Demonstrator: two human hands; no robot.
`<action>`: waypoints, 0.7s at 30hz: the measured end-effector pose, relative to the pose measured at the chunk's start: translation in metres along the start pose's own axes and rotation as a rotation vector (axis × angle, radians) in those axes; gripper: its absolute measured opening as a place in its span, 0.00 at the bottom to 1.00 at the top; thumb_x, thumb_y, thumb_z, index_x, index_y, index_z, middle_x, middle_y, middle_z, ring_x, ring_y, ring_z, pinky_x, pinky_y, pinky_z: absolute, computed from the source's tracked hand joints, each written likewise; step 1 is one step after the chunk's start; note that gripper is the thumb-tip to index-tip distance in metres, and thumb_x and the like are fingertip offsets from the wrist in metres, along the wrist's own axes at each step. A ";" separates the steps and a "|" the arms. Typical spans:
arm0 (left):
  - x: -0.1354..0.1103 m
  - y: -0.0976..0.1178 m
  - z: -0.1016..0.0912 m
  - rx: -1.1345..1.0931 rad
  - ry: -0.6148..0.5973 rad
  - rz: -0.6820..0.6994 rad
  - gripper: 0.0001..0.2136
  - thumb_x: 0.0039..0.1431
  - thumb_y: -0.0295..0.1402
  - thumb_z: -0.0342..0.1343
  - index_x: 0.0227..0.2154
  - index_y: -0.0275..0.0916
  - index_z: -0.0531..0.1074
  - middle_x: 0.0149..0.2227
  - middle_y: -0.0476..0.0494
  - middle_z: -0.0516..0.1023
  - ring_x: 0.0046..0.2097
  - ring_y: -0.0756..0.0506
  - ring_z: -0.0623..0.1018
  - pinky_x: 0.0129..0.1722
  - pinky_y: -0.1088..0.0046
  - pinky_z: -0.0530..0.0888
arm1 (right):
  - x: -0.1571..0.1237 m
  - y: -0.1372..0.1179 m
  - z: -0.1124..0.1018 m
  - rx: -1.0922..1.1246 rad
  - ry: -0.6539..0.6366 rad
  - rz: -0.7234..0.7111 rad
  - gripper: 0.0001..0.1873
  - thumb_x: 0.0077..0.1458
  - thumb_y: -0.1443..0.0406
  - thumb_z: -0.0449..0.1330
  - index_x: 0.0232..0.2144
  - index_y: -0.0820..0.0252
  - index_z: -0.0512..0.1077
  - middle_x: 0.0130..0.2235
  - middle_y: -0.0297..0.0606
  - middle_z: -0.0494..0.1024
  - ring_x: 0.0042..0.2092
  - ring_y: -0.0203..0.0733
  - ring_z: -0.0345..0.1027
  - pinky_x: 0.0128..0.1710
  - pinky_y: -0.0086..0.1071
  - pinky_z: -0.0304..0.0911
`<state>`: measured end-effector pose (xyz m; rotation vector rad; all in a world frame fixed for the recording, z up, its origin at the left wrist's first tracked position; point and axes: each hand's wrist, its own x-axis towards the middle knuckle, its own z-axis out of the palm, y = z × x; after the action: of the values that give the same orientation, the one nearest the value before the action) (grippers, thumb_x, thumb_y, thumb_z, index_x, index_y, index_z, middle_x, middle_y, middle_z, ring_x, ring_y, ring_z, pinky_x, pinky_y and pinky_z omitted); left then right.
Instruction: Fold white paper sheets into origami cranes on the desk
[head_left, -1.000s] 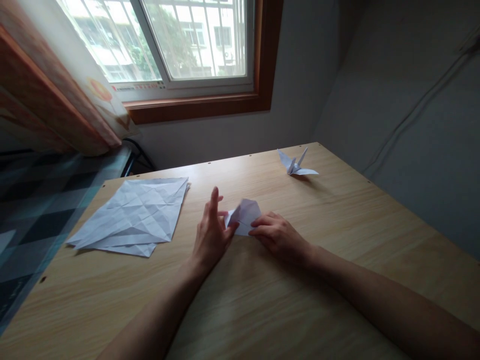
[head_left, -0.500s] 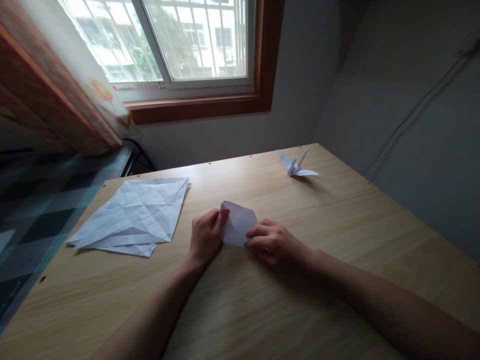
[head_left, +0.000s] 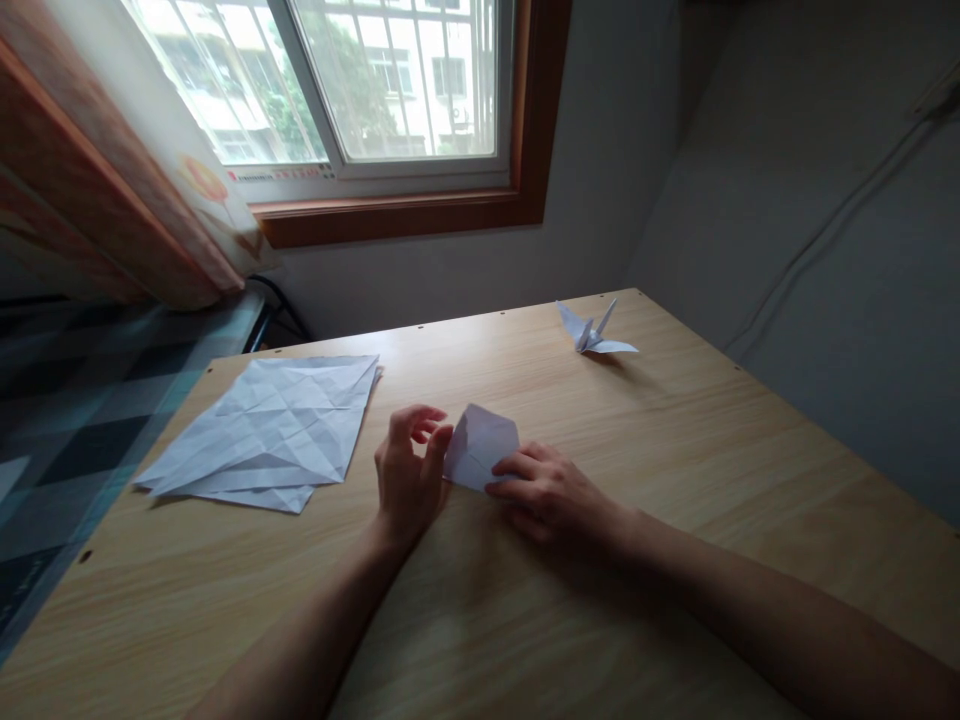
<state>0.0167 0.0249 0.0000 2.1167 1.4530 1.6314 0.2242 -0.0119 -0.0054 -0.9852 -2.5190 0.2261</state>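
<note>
A small folded piece of white paper (head_left: pixel 480 445) is in front of me, with a crease across its face and its upper corners angled. My right hand (head_left: pixel 551 490) grips its lower right part, fingers on top and the thumb hidden beneath. Just off the paper's left edge is my left hand (head_left: pixel 412 465), its thumb and fingers curved and apart with nothing between them. Further back on the right stands a white paper crane (head_left: pixel 592 335), wings spread, out of reach of both hands.
Creased white paper sheets (head_left: pixel 277 420) lie in a stack at the left of the wooden table (head_left: pixel 712 470). A checked cloth surface (head_left: pixel 97 450) adjoins the table's left edge. Behind are a window (head_left: pixel 405 90) and a curtain (head_left: pixel 120 170).
My left hand has let go of the folded paper's left edge and opened its fingers. The paper's upper left corner now shows uncovered. My right hand has stayed nearly in place.
</note>
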 end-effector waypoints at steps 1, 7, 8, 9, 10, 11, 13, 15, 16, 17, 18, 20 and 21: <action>0.000 -0.001 -0.001 0.008 0.029 0.097 0.08 0.60 0.36 0.55 0.38 0.38 0.68 0.34 0.45 0.75 0.31 0.49 0.73 0.31 0.74 0.70 | 0.000 -0.003 0.000 -0.016 -0.007 0.042 0.14 0.56 0.64 0.59 0.46 0.57 0.75 0.47 0.43 0.76 0.46 0.50 0.65 0.48 0.45 0.64; -0.004 0.006 0.001 0.093 -0.469 0.604 0.04 0.61 0.27 0.51 0.36 0.39 0.70 0.30 0.46 0.77 0.32 0.48 0.74 0.34 0.71 0.71 | 0.000 -0.015 0.001 -0.050 -0.019 0.243 0.22 0.59 0.58 0.57 0.51 0.67 0.70 0.52 0.51 0.72 0.53 0.54 0.61 0.54 0.47 0.60; -0.005 0.007 0.002 0.122 -0.542 0.605 0.05 0.61 0.27 0.51 0.37 0.39 0.71 0.31 0.45 0.78 0.33 0.47 0.75 0.35 0.70 0.71 | 0.000 -0.014 0.001 -0.046 -0.013 0.243 0.21 0.59 0.58 0.57 0.50 0.67 0.70 0.53 0.51 0.72 0.53 0.54 0.61 0.55 0.47 0.60; -0.005 0.007 0.004 0.150 -0.581 0.588 0.06 0.62 0.28 0.50 0.38 0.39 0.72 0.34 0.44 0.79 0.36 0.47 0.76 0.37 0.69 0.72 | 0.000 -0.012 -0.001 -0.041 -0.009 0.230 0.20 0.60 0.60 0.57 0.50 0.67 0.71 0.53 0.50 0.72 0.54 0.53 0.62 0.56 0.46 0.59; -0.006 0.006 0.005 0.171 -0.595 0.567 0.07 0.62 0.29 0.51 0.39 0.38 0.72 0.37 0.43 0.80 0.39 0.46 0.77 0.39 0.68 0.72 | -0.001 -0.009 -0.003 -0.037 -0.011 0.204 0.18 0.59 0.62 0.57 0.50 0.66 0.71 0.54 0.48 0.73 0.54 0.52 0.62 0.56 0.45 0.59; -0.006 0.005 0.006 0.182 -0.602 0.550 0.07 0.62 0.29 0.51 0.39 0.39 0.73 0.40 0.43 0.80 0.42 0.45 0.78 0.41 0.67 0.73 | -0.001 -0.006 -0.007 -0.035 -0.021 0.167 0.17 0.59 0.64 0.57 0.50 0.64 0.71 0.53 0.46 0.74 0.53 0.51 0.64 0.57 0.44 0.59; -0.007 0.002 0.008 0.185 -0.613 0.527 0.07 0.61 0.30 0.52 0.39 0.39 0.74 0.44 0.43 0.80 0.46 0.44 0.78 0.45 0.66 0.73 | 0.000 0.002 -0.017 -0.050 -0.087 0.077 0.16 0.58 0.67 0.57 0.49 0.61 0.71 0.53 0.42 0.75 0.51 0.48 0.66 0.54 0.40 0.61; -0.007 0.000 0.008 0.179 -0.626 0.511 0.06 0.61 0.30 0.52 0.38 0.40 0.74 0.45 0.43 0.80 0.48 0.44 0.78 0.47 0.66 0.73 | 0.000 0.008 -0.030 -0.122 -0.165 0.033 0.13 0.59 0.69 0.55 0.47 0.59 0.72 0.51 0.41 0.76 0.46 0.44 0.70 0.48 0.35 0.64; -0.007 0.000 0.008 0.175 -0.635 0.506 0.06 0.61 0.30 0.52 0.37 0.40 0.74 0.45 0.43 0.80 0.49 0.44 0.78 0.47 0.66 0.73 | 0.001 0.011 -0.036 -0.184 -0.220 0.030 0.13 0.62 0.70 0.53 0.47 0.59 0.71 0.49 0.41 0.77 0.43 0.42 0.71 0.44 0.33 0.65; -0.007 0.000 0.007 0.172 -0.645 0.500 0.06 0.61 0.30 0.52 0.37 0.39 0.74 0.45 0.43 0.80 0.49 0.43 0.78 0.48 0.65 0.73 | 0.001 0.013 -0.040 -0.245 -0.265 0.026 0.13 0.62 0.71 0.52 0.47 0.59 0.71 0.49 0.43 0.77 0.41 0.42 0.72 0.41 0.33 0.66; -0.007 0.000 0.007 0.169 -0.656 0.495 0.06 0.61 0.31 0.52 0.36 0.39 0.74 0.46 0.42 0.80 0.49 0.43 0.78 0.48 0.65 0.73 | 0.002 0.014 -0.044 -0.304 -0.297 0.024 0.13 0.62 0.72 0.52 0.47 0.60 0.71 0.48 0.44 0.76 0.40 0.41 0.72 0.39 0.32 0.65; -0.007 0.001 0.007 0.163 -0.684 0.480 0.06 0.61 0.31 0.52 0.36 0.39 0.74 0.47 0.41 0.79 0.50 0.43 0.78 0.50 0.64 0.73 | 0.002 0.016 -0.047 -0.402 -0.338 0.018 0.13 0.61 0.74 0.53 0.46 0.63 0.71 0.47 0.47 0.76 0.37 0.42 0.72 0.35 0.33 0.65; -0.006 0.001 0.007 0.160 -0.697 0.473 0.06 0.60 0.31 0.53 0.37 0.39 0.74 0.48 0.41 0.79 0.51 0.43 0.77 0.50 0.63 0.73 | 0.003 0.017 -0.048 -0.434 -0.347 0.013 0.12 0.60 0.74 0.53 0.45 0.64 0.71 0.46 0.48 0.77 0.36 0.42 0.72 0.34 0.33 0.64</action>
<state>0.0231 0.0230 -0.0070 2.8559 0.9227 0.6987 0.2542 0.0025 0.0333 -1.2100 -2.9550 -0.1721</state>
